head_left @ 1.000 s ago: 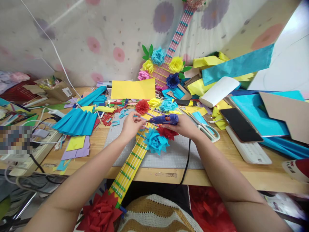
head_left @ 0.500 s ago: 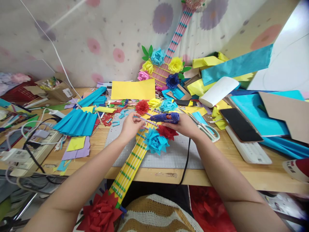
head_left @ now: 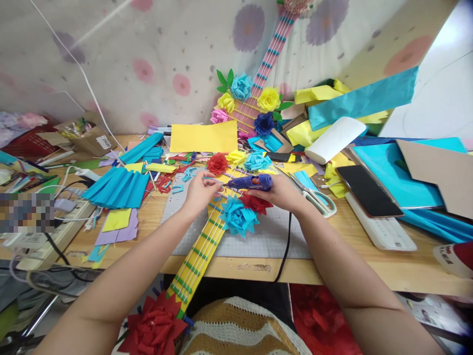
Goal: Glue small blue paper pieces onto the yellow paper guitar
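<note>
Thin lilac strip (head_left: 213, 179) pinched in closed left fingers (head_left: 212, 187), seemingly for steadiness | blue plastic glue gun (head_left: 252, 182) gripped by curled right fingers (head_left: 263, 194), nozzle angled stripward

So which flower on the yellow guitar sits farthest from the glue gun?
The big red flower, at the near end of the green-barred neck; the others, like the light-blue one, sit close around the glue gun.

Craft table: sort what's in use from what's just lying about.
Apparently in use:
hot-glue gun in the right hand
yellow flower-decorated paper guitar, left hand over it
gray cutting mat beneath

Seemingly just lying about:
scissors
smartphone
pleated blue paper
</note>
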`<action>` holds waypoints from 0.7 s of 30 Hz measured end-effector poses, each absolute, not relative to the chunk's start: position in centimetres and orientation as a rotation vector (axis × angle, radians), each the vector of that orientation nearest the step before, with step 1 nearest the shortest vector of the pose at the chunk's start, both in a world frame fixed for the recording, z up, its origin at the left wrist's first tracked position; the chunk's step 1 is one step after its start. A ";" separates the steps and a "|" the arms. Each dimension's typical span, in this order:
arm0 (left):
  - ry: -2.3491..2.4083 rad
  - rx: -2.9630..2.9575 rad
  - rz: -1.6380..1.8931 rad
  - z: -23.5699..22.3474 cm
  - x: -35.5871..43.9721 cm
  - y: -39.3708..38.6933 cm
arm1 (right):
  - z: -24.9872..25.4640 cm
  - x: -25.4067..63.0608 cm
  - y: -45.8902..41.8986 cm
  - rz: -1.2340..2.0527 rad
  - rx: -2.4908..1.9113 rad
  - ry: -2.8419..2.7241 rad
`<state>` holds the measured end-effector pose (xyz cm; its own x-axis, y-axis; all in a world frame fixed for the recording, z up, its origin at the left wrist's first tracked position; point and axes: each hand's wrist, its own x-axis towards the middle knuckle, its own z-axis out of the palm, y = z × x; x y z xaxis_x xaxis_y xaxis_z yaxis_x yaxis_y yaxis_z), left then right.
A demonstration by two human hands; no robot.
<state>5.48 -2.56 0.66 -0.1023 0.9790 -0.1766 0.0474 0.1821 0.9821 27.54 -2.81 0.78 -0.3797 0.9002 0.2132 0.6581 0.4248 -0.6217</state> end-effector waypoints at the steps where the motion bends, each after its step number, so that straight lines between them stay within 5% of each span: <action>1: 1.406 1.071 1.111 0.7 5.5 -2.6 | 0.7 27.5 -2.8 0.602 -1.316 -2.166; 21: 1.391 0.951 1.124 1.2 5.4 -3.1 | 0.0 28.5 -2.8 0.643 -1.304 -2.011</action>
